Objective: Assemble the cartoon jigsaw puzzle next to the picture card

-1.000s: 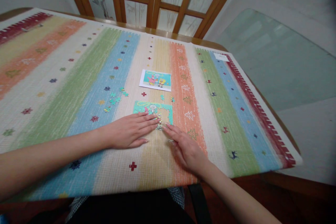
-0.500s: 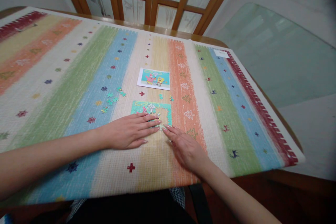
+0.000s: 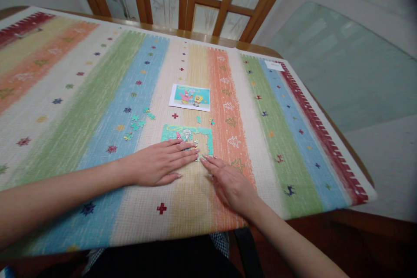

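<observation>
A partly assembled jigsaw puzzle (image 3: 172, 130) with cartoon figures lies on the striped tablecloth, with a gap right of its centre where the cloth shows through. My left hand (image 3: 164, 160) rests flat across its lower left part, fingers stretched out, hiding the pieces beneath. At the puzzle's lower right edge is my right hand (image 3: 228, 180); its extended fingertips touch the bottom border, and no piece shows in them. A printed reference picture (image 3: 192, 97) of the same scene lies just behind the puzzle.
Several loose puzzle pieces (image 3: 137, 124) lie in a group to the left. Two more sit between puzzle and picture, a teal piece (image 3: 199, 119) and a multicoloured piece (image 3: 212, 121). A white paper slip (image 3: 274, 66) lies at the far right of the tablecloth (image 3: 202, 213).
The view has shifted very slightly. Both hands stay in nearly the same place on the puzzle, and the loose pieces have not moved.
</observation>
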A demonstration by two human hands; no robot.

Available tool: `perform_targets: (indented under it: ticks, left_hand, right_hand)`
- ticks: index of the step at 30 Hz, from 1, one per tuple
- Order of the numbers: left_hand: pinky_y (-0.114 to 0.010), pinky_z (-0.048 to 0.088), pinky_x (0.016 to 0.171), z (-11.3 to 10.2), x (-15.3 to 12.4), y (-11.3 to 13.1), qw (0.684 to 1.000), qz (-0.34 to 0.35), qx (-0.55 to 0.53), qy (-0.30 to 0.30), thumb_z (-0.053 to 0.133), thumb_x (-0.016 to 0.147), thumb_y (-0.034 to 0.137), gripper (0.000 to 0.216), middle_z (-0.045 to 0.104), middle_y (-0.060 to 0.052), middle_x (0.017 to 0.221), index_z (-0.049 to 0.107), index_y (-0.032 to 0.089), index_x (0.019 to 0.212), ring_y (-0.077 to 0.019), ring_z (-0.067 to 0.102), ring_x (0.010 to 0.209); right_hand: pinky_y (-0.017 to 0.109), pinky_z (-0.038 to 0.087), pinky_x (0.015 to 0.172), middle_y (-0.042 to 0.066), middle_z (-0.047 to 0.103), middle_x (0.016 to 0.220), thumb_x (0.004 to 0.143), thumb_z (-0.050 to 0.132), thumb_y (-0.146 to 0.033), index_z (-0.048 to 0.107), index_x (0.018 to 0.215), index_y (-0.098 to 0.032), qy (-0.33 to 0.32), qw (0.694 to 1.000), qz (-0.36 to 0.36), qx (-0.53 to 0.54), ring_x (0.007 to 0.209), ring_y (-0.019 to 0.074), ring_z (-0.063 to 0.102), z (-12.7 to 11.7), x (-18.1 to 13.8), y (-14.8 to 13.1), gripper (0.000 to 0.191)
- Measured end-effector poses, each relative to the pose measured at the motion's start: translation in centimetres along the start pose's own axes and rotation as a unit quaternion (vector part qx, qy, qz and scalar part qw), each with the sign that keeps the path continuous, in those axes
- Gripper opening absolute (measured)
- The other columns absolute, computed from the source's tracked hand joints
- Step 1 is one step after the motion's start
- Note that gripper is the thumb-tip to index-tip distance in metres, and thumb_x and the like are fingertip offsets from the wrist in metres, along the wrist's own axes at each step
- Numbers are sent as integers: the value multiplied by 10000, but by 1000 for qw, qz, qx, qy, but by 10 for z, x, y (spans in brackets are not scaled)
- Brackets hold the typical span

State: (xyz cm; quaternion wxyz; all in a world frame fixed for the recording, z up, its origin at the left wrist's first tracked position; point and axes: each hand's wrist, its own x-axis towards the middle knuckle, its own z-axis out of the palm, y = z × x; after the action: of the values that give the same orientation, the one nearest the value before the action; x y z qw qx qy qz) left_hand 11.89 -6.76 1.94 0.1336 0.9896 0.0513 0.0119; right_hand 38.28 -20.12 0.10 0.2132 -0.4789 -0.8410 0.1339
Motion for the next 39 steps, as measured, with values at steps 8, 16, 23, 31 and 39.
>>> perform_targets:
  ticks: [8, 16, 23, 31, 39]
  left_hand:
    - [-391, 71, 1268, -2, 2, 1, 1000, 8, 12, 6, 380, 1037, 412, 646, 285, -73, 1618, 171, 166, 1597, -209, 188, 1522]
    - [-364, 67, 1270, -6, 6, 1, 999, 38, 20, 3, 370, 1047, 408, 575, 302, -86, 1609, 299, 165, 1564, -210, 230, 1511]
    - [-369, 33, 1270, -3, 2, -3, 999, 31, 20, -26, 345, 1051, 426, 589, 210, -68, 1639, 250, 180, 1577, -192, 140, 1531]
    - [-388, 95, 1268, 0, 1, -5, 999, 42, 2, 4, 394, 1037, 397, 599, 253, -77, 1628, 261, 168, 1574, -225, 178, 1524]
    - [-410, 125, 1262, -1, 1, -5, 999, 46, -12, 15, 426, 1028, 373, 583, 295, -85, 1615, 299, 172, 1560, -236, 222, 1513]
  right_hand:
    - [466, 473, 1104, 143, 524, 1466, 979, 359, -83, 299, 1553, -184, -1, 1000, -7, 15, 1385, 200, 465, 2, 1, -1, 586]
    - [466, 481, 1099, 133, 530, 1462, 985, 374, -97, 305, 1554, -202, -1, 1000, 4, 21, 1378, 207, 475, 2, 1, -1, 582]
    - [457, 480, 1100, 143, 560, 1428, 983, 385, -93, 356, 1524, -177, 13, 1000, -2, 27, 1368, 203, 488, 2, 0, 0, 548]
    - [454, 478, 1102, 138, 553, 1436, 976, 380, -71, 354, 1521, -190, 12, 999, 2, 45, 1377, 197, 475, 2, 0, 1, 558]
    - [460, 476, 1103, 127, 565, 1425, 988, 398, -94, 378, 1505, -202, 5, 998, 4, 55, 1358, 191, 498, -1, 3, 2, 528]
